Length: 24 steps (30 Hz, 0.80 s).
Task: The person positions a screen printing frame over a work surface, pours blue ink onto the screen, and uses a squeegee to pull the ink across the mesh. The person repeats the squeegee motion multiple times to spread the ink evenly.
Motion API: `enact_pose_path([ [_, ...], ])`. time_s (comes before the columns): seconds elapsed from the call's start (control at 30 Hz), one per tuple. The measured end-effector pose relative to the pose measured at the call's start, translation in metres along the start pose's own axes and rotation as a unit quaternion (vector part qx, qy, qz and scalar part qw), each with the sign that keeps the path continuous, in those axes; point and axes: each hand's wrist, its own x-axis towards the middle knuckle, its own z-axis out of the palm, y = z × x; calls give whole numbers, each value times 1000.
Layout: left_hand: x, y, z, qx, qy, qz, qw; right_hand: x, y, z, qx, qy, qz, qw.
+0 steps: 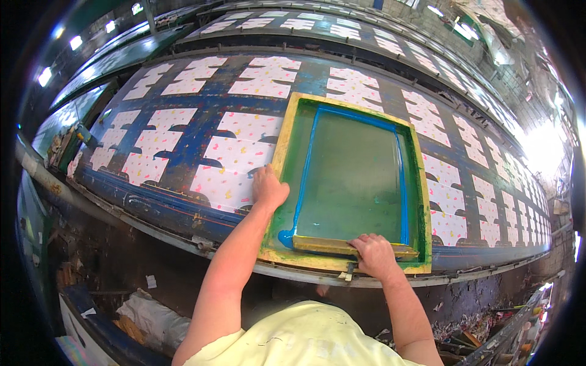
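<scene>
A wooden screen printing frame [421, 201] with green mesh lies on the long table in front of me. My left hand [270, 186] is closed on the frame's left side rail, its fingertips partly hidden. My right hand [375, 255] grips a wooden squeegee [320, 245] near its right part. The squeegee rests across the near end of the mesh, inside the frame. Blue ink [285, 237] pools at the squeegee's left end, and thin blue lines run along the left, far and right sides of the mesh.
White fabric pieces [235, 155] with small pink and yellow prints lie in rows on the dark printing table [183, 198]. A metal rail [470, 277] follows its near edge. More tables [329, 27] with pieces stand beyond. A white sack [152, 317] lies low at left.
</scene>
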Motion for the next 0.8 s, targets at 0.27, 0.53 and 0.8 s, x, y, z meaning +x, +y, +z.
enact_pose_path([
  [0.27,2,21,4,32,33,-60,997,-38,-7,7,49,37,-8,998],
  [0.53,-1,27,21,101,98,-48,989,-89,128,-2,224,123,4,967],
  [0.8,-1,49,20,143,86,-91,982,-115,276,23,102,122,318,935],
])
